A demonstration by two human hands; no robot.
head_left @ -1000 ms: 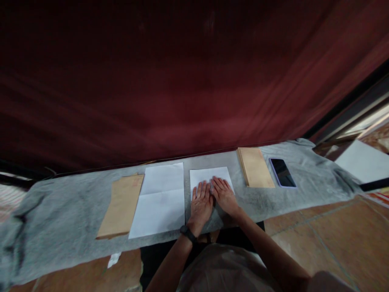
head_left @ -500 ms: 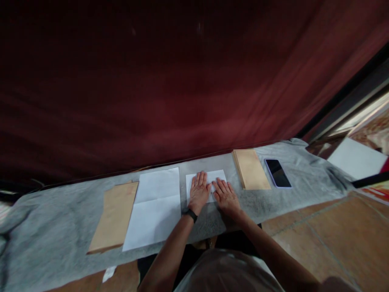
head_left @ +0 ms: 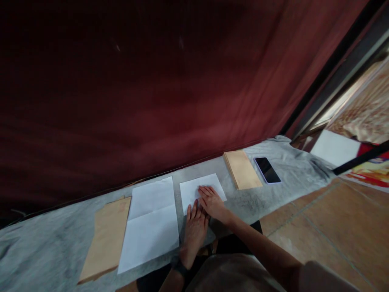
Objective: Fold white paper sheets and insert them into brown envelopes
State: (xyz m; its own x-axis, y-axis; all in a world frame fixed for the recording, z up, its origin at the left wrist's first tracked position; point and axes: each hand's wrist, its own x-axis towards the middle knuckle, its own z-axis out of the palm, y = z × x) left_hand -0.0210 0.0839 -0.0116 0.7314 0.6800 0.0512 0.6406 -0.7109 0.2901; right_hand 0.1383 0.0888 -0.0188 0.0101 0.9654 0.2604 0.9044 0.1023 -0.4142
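Note:
A small folded white sheet of paper (head_left: pixel 191 190) lies on the grey cloth (head_left: pixel 209 166) in front of me. My right hand (head_left: pixel 212 202) rests flat on its middle, fingers stretched out. At the sheet's near edge is my left hand (head_left: pixel 195 227), fingers extended and its tips on the paper, close beside the right hand. A dark band circles my left wrist. To the left lie larger white sheets (head_left: pixel 150 227) with a crease across the middle.
Brown envelopes (head_left: pixel 106 239) lie at the far left. A stack of brown envelopes (head_left: pixel 243 172) sits to the right, with a phone (head_left: pixel 267 170) beside it. A dark red curtain-like surface (head_left: pixel 170 101) rises behind the cloth-covered top. Tiled floor (head_left: pixel 316 231) shows at right.
My left hand has drawn back toward me to the paper's near edge. My right hand has shifted left over the sheet's middle. The camera view has tilted.

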